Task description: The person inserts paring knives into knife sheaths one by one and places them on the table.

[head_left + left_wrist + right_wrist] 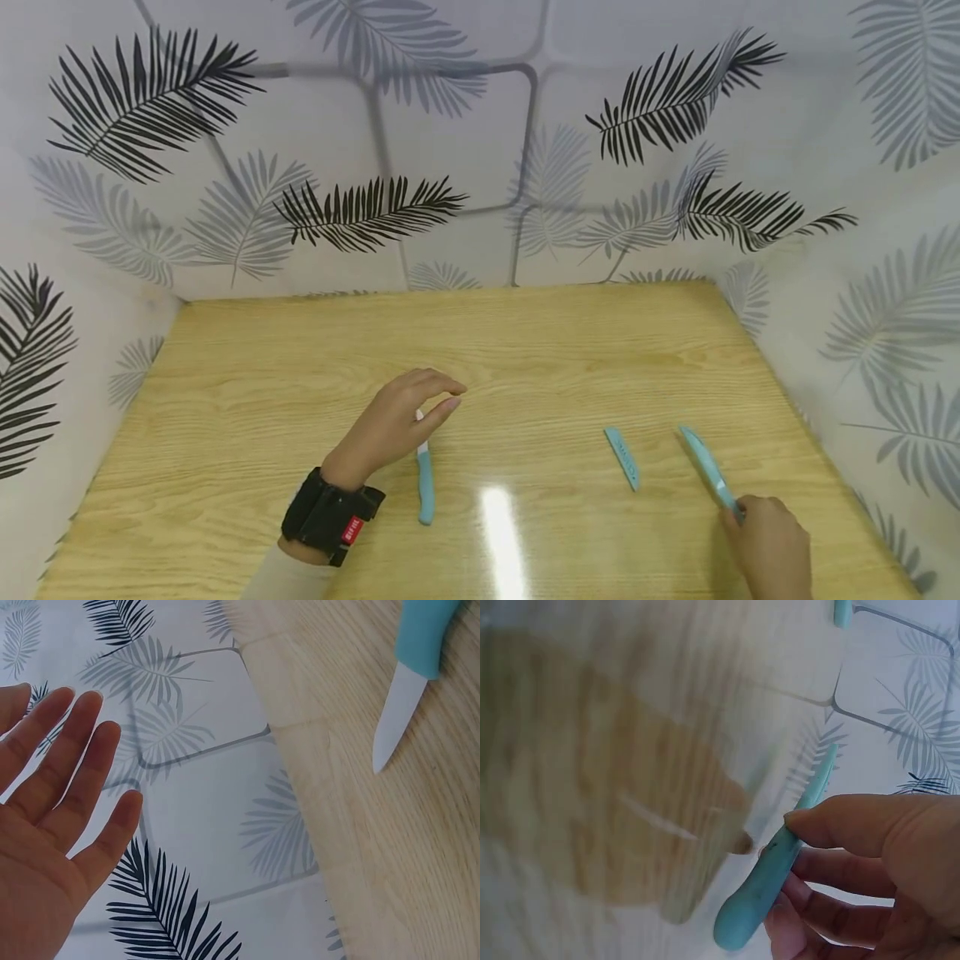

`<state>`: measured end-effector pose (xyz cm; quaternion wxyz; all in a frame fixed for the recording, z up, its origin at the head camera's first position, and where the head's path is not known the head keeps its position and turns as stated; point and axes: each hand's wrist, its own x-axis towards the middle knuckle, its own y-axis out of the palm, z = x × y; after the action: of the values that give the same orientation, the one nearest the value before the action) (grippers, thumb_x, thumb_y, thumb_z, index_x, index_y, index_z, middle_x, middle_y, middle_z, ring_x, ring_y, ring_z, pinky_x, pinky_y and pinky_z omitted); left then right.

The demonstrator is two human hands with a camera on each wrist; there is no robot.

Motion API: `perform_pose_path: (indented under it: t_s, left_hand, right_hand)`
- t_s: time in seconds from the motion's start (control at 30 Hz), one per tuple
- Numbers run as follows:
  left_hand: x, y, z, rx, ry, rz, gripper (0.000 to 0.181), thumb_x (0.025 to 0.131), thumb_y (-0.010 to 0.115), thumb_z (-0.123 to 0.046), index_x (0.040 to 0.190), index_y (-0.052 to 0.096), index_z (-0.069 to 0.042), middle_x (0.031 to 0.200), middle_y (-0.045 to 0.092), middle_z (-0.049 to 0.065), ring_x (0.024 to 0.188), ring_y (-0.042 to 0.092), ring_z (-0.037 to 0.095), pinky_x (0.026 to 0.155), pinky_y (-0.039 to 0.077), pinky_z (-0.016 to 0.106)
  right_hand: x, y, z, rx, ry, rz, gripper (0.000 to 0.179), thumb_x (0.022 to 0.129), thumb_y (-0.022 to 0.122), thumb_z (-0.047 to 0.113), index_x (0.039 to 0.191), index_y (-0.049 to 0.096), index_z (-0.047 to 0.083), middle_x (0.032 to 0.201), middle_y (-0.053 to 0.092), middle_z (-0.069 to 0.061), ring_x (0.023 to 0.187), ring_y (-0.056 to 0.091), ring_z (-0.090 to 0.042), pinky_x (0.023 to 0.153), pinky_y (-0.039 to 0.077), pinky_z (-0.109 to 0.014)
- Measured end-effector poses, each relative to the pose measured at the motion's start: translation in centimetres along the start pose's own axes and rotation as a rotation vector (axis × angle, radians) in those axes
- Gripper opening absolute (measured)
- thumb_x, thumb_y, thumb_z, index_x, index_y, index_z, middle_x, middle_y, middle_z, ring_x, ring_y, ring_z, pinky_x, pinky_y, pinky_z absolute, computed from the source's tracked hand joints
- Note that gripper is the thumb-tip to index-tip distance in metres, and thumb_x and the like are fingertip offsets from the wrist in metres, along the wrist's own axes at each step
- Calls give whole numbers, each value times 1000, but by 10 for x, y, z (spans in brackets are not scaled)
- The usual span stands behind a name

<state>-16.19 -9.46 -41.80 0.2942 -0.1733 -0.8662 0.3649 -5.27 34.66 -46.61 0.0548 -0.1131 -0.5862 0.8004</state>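
My left hand (397, 425) hovers over the table at centre-left with its fingers extended, palm bare in the left wrist view. Below and beside it lies a paring knife (426, 492) with a turquoise handle and a white blade, the blade partly hidden by the hand in the head view. At the right, my right hand (772, 542) pinches a second turquoise knife (757, 900) by its handle between thumb and fingers. A turquoise cover (703, 457) sits over that knife's blade, pointing away to the left. Between the hands, a loose turquoise blade cover (622, 458) with lettering lies flat.
The wood-grain table (525, 350) is bordered at the back and sides by pale cloth (465, 150) printed with dark and grey leaves. A bright light reflection (501, 533) streaks the near middle of the tabletop. A black strap (330, 512) wraps my left wrist.
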Motion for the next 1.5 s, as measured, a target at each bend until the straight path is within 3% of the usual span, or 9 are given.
perform_pose_path:
  t_s: [0.23,0.67,0.9,1.0,1.13,1.27,1.37,1.5]
  left_hand:
    - [-2,2,1,-9,-24,7,16,97,59,-24,107,69,-17,109,66,-5,107,60,12,92,50,32]
    - [-4,-5,6,14,-55,-3,16,96,60,-24,106,70,-15,107,67,-3,104,62,15,89,51,34]
    - [-6,-8,8,18,-63,-27,14,95,62,-20,105,70,-14,107,68,-2,104,63,17,90,51,36]
    - [-7,-10,8,21,-67,-37,14,95,62,-19,105,70,-14,108,68,-1,104,63,18,90,52,37]
    - [-8,-13,9,21,-68,-37,17,97,60,-23,107,69,-13,110,67,0,106,62,17,91,51,37]
    - [-11,-15,11,17,-85,-50,20,98,58,-25,108,69,-13,111,67,0,107,61,18,93,50,38]
    - [-15,-16,13,13,-102,-59,20,98,57,-25,109,69,-13,111,67,-1,107,61,18,92,50,38]
    - [-19,-18,13,5,-105,-90,19,98,58,-24,108,69,-13,109,68,-1,104,62,17,90,51,37]
  right_hand:
    - [4,2,2,14,-9,-5,27,86,62,4,95,60,-22,74,62,-22,61,57,-24,56,53,-42]
    - [5,3,2,57,62,63,31,86,63,6,98,57,-22,88,63,-34,65,61,-29,56,52,-44]
    - [3,-4,5,67,67,107,46,89,66,16,108,52,-24,95,61,-38,71,64,-37,59,54,-47]
    - [2,-9,13,55,32,72,50,89,67,17,113,50,-24,98,59,-40,76,63,-44,60,55,-49]
    - [1,-22,42,66,-103,-88,45,87,69,11,113,53,-21,96,59,-40,76,64,-47,53,56,-43]
    - [9,-27,96,92,-310,-269,35,82,73,5,106,60,-16,89,63,-33,72,65,-42,49,55,-39]
    - [14,-17,147,107,-456,-291,29,81,76,7,102,65,-9,86,66,-24,73,65,-35,55,55,-40]
    - [9,6,219,48,-624,-243,27,81,78,12,102,68,-2,88,66,-16,77,63,-29,63,55,-36]
